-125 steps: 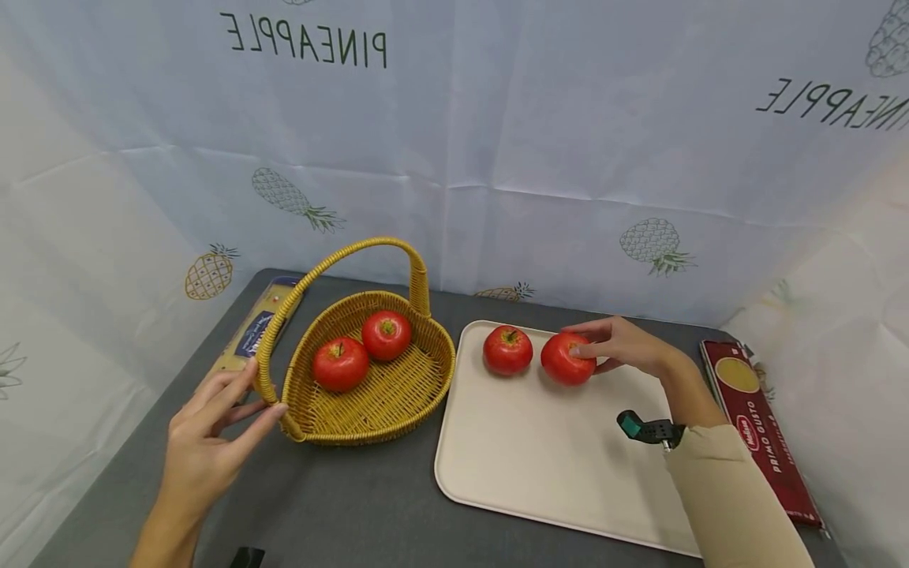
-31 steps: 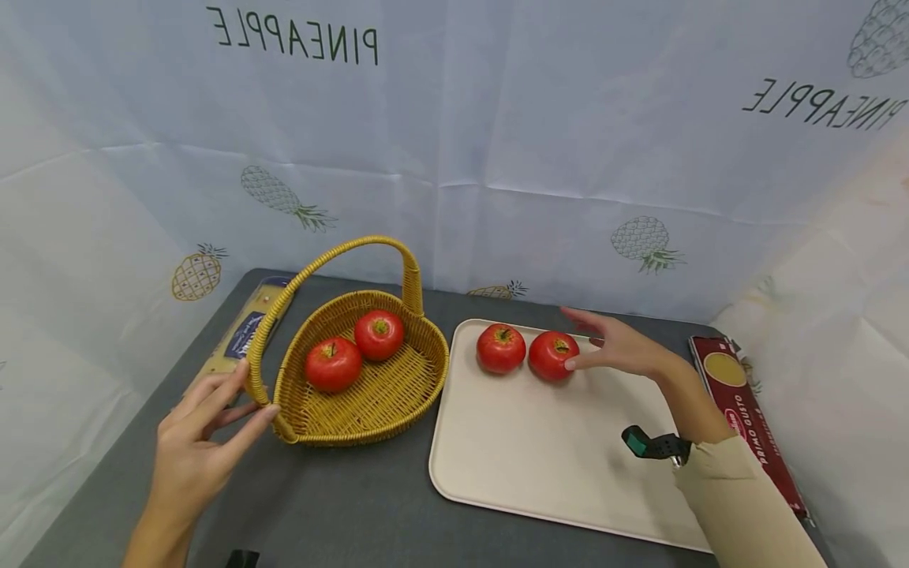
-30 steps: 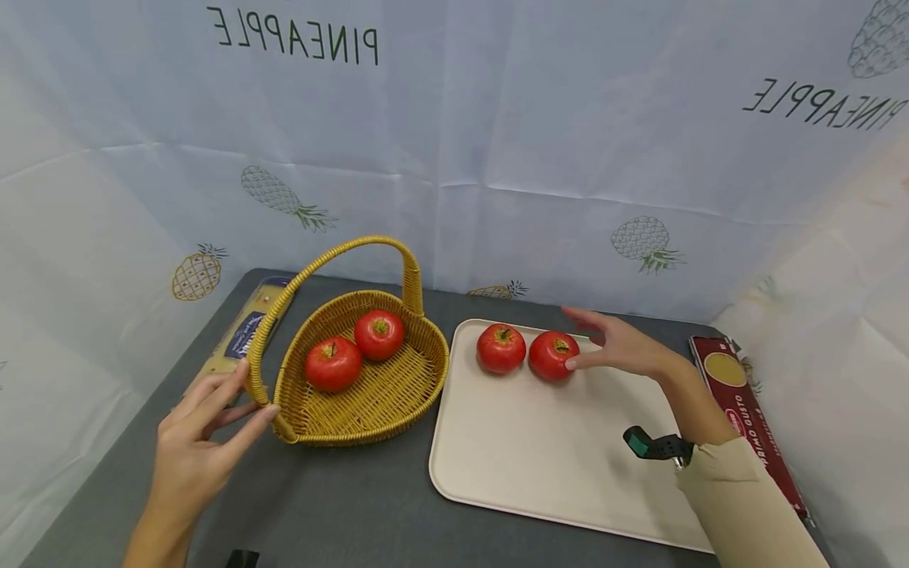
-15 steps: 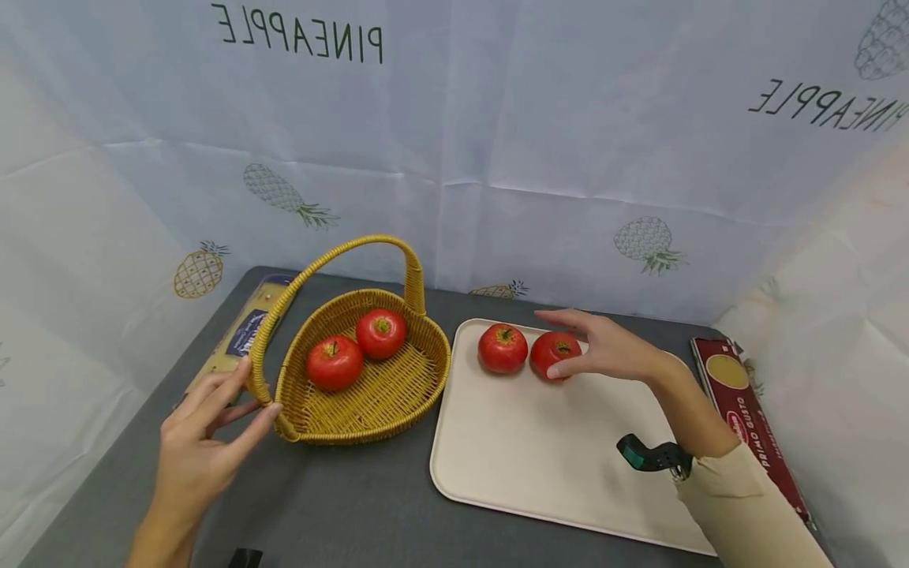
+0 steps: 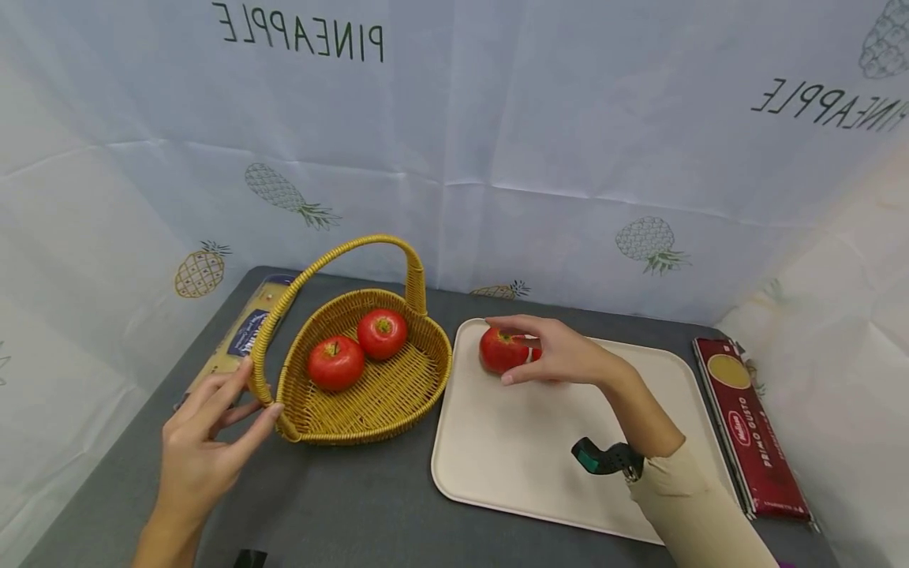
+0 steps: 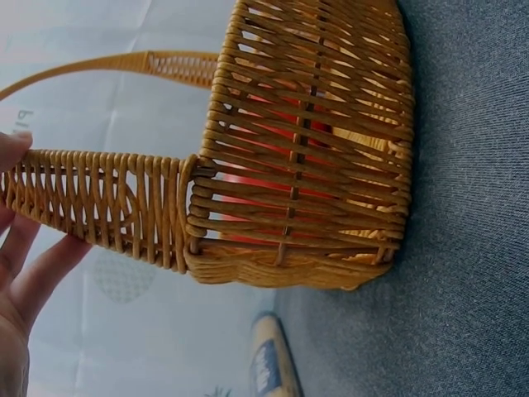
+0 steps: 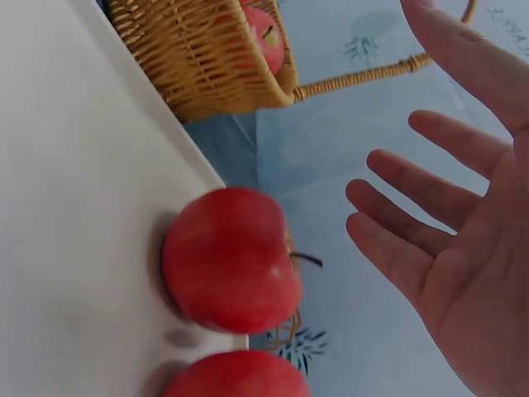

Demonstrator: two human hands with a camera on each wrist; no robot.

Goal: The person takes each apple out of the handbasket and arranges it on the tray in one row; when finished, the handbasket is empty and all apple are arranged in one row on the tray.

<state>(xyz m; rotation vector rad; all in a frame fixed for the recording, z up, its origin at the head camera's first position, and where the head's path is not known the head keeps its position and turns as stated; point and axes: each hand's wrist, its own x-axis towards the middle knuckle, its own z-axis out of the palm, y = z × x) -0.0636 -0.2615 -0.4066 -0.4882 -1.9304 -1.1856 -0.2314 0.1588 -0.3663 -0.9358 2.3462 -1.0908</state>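
Note:
My left hand (image 5: 206, 442) pinches the base of the handle of a yellow wicker basket (image 5: 383, 422); in the left wrist view, thumb and fingers lie on either side of the woven handle (image 6: 99, 194). Two red apples, one at the left (image 5: 335, 363) and one behind it (image 5: 382, 334), lie in the basket. My right hand (image 5: 561, 355), fingers spread and apart from the fruit, hovers over two more apples on a cream tray (image 5: 525, 457). The left tray apple (image 5: 495, 351) is partly covered; the right one (image 7: 235, 376) is mostly hidden in the head view.
A dark red packet (image 5: 753, 430) lies right of the tray. Behind the basket's left side is a yellowish packet (image 5: 245, 331) with a blue label. A pineapple-print curtain (image 5: 454, 142) hangs behind the grey table (image 5: 341, 505). A small black object (image 5: 250, 558) shows at the front edge.
My right hand has let go of the right tray apple, which now stands closer to the left one, and has shifted left above them. My left hand stays on the handle.

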